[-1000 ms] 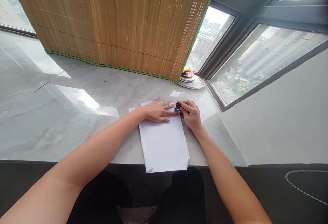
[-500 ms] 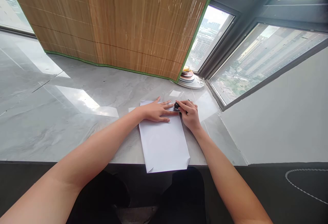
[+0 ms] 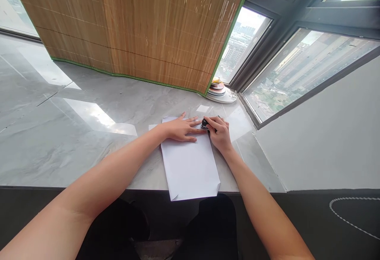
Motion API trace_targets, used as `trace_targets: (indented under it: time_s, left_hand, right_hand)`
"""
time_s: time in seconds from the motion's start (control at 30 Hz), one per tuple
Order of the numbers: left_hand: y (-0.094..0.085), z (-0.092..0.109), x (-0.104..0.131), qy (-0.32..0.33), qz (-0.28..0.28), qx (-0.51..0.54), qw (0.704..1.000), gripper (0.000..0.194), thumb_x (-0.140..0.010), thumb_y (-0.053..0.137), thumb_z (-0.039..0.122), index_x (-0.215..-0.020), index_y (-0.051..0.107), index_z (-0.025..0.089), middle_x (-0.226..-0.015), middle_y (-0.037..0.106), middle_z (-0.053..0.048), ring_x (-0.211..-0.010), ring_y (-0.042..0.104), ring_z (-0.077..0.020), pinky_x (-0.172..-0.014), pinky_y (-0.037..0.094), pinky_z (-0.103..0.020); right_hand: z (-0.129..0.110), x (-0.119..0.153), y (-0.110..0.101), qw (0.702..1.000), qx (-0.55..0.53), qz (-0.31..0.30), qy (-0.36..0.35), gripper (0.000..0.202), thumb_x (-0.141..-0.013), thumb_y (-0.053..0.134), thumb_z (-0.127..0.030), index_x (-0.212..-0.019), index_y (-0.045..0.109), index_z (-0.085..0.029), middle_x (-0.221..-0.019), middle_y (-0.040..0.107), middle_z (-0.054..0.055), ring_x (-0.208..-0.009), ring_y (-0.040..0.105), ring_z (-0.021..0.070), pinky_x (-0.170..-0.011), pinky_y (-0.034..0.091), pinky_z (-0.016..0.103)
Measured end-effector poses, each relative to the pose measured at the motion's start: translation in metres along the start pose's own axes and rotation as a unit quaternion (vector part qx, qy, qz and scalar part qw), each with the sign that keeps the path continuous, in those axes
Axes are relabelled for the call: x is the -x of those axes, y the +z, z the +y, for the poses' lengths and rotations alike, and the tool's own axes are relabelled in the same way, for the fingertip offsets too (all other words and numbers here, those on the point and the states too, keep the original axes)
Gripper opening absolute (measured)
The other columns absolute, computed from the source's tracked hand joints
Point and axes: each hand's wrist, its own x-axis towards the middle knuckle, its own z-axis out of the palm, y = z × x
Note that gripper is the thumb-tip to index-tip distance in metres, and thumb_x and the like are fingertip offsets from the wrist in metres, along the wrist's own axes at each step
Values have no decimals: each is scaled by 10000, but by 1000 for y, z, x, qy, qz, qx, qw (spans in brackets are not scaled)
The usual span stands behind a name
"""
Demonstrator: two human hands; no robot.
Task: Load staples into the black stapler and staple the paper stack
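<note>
Closest in, dark-clad legs [image 3: 215,228] sit beneath the front edge of the grey marbled worktop [image 3: 59,157], with a pale twisted cord [image 3: 331,208] looping in the dark off to the right. Up to the edge now, and here's the white paper [image 3: 191,169], lying flat with its near end poking out past the worktop and both near corners folded in. Follow it away from the body and there's the left hand [image 3: 181,129], palm down across the far part of the sheet; its grip is apart, fingers fanned, pressing on the paper and clamping nothing. Just beside those fingertips comes the right hand [image 3: 219,133], its grip clamped around a small black-and-silver stapler [image 3: 204,124], which sits at the paper's far right side, nose pointing toward the left hand; whether its mouth has the sheet between its parts, I can't tell from here. Over to the right rises a plain pale wall [image 3: 314,141]. Farther back, a stack of plates [image 3: 218,89] stands in the corner, partly behind a green-edged bamboo blind [image 3: 133,26] that reaches down to the worktop. Last of all, dark-framed windows [image 3: 293,77] look out over buildings and greenery far below.
</note>
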Motion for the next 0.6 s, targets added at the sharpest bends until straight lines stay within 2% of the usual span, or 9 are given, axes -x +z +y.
trace_targets:
  time_s: [0.23,0.5,0.6]
  left_hand:
    - [0,1,0,-6,6,9,1000,604,-1039,506,625,-1625,451,487,-1802,184,32,-1669,155,-375,-1324,39,-662]
    - [0,-1,1,0,0,28,1000,613,-1048,495,630,-1639,423,486,-1804,168,33,-1670,154,-371,-1323,9,-667]
    - [-2,-1,2,-6,-12,23,1000,618,-1055,485,623,-1650,408,473,-1809,145,15,-1674,134,-368,-1316,-6,-679]
  right_hand:
    - [-3,2,1,1000,28,-9,-1,409,-1046,504,-214,-1345,755,-337,-1145,760,65,-1052,637,274,-991,404,484]
    - [-6,2,3,992,103,-61,-49,448,-1045,491,-128,-1311,744,-387,-1133,754,53,-1060,611,283,-1041,326,510]
    - [-5,3,-3,992,99,-65,-53,447,-1033,526,-152,-1389,688,-368,-1196,735,68,-1112,602,303,-1037,343,500]
